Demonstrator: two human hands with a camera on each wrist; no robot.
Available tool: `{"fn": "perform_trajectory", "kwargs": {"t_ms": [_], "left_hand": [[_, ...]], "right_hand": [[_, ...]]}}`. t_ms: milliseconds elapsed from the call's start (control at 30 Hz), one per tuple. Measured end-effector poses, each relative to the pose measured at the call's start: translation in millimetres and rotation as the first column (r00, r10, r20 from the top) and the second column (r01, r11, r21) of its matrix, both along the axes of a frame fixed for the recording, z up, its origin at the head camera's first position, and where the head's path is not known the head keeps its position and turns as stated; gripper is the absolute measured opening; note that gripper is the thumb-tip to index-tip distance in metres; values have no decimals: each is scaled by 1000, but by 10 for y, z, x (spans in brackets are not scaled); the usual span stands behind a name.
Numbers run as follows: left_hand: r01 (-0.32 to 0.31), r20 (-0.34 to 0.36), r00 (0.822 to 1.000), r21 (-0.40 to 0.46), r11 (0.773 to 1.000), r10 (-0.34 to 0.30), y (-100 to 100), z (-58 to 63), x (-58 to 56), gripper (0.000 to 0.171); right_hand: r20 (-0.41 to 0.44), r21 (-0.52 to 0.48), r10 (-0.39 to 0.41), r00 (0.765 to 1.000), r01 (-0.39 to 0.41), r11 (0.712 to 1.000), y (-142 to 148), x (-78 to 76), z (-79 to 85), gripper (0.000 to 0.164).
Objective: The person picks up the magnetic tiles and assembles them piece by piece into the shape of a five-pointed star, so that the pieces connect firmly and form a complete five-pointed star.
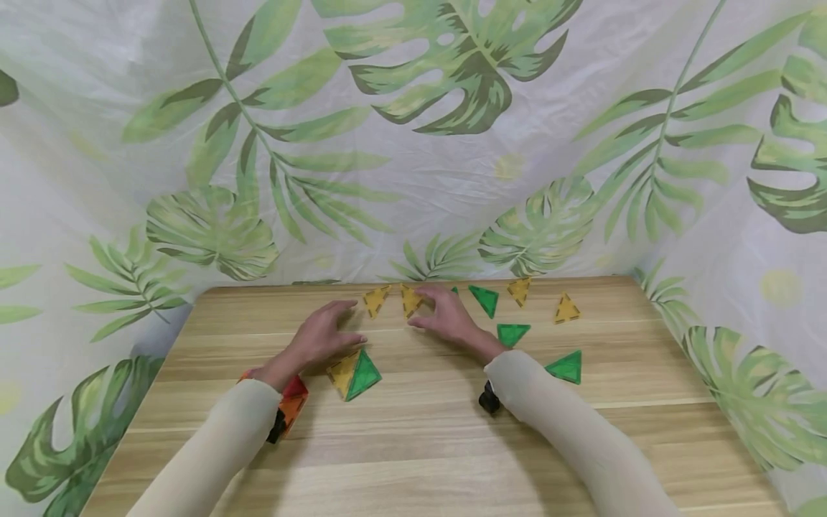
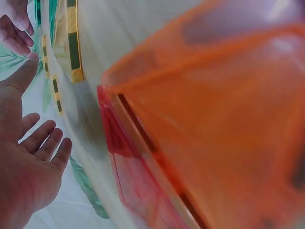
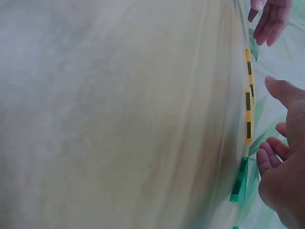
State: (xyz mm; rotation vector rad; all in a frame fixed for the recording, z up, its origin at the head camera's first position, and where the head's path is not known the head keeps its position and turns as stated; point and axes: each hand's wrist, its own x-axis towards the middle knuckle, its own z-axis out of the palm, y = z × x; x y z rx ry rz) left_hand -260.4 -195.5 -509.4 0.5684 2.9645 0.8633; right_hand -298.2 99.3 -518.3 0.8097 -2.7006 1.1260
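My left hand [image 1: 323, 334] is held over the table with its fingers spread and nothing between them. Just below its thumb a yellow triangular magnetic tile [image 1: 341, 373] lies edge to edge with a green triangular tile [image 1: 365, 375]. Under the left wrist are orange [image 1: 293, 409] and red tiles [image 1: 296, 388], partly hidden by the sleeve; the orange one looms large in the left wrist view. My right hand [image 1: 446, 316], fingers loosely bent, is beside a yellow triangular tile [image 1: 410, 301] near the back edge and partly covers it. I see no tile in its grasp.
Another yellow tile [image 1: 376, 300] lies between the hands. To the right are green tiles [image 1: 484, 299], [image 1: 513, 334], [image 1: 566, 367] and yellow tiles [image 1: 520, 291], [image 1: 567, 309]. A leaf-patterned cloth [image 1: 439, 201] rises behind the wooden table [image 1: 413, 459].
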Motion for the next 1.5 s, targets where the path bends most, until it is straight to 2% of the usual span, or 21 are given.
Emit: {"fn": "perform_trajectory", "kwargs": {"t_ms": [167,333,467,600,733,967,1267,1500], "left_hand": [[-17,26,1000,-3,1000,17,79,-54,-142,82],[-2,42,999,35,999,1,155,-103,-251,83],[-19,62,998,52,998,16,186,-137,-334,84],[-28,74,997,73,997,22,213,-143,-400,83],[-17,62,998,74,997,13,226,-154,-452,80],[-2,54,999,86,996,-2,236,-171,-489,71],[-22,33,999,92,996,19,229,-183,-487,67],[-17,20,1000,124,992,15,233,-133,-427,66]], "right_hand": [[-12,31,-12,1000,12,999,-39,-52,-17,68],[-4,74,-20,1000,21,997,-65,-92,-31,69],[13,105,-30,999,28,994,-89,-137,-27,68],[48,145,-46,998,38,989,-125,-161,-30,70],[39,191,-46,998,37,981,-158,-176,-56,70],[-18,226,-42,999,45,973,-185,-208,-92,65],[-9,216,-50,999,51,975,-192,-192,-83,63],[13,203,-56,998,53,978,-185,-128,-1,65]]}}
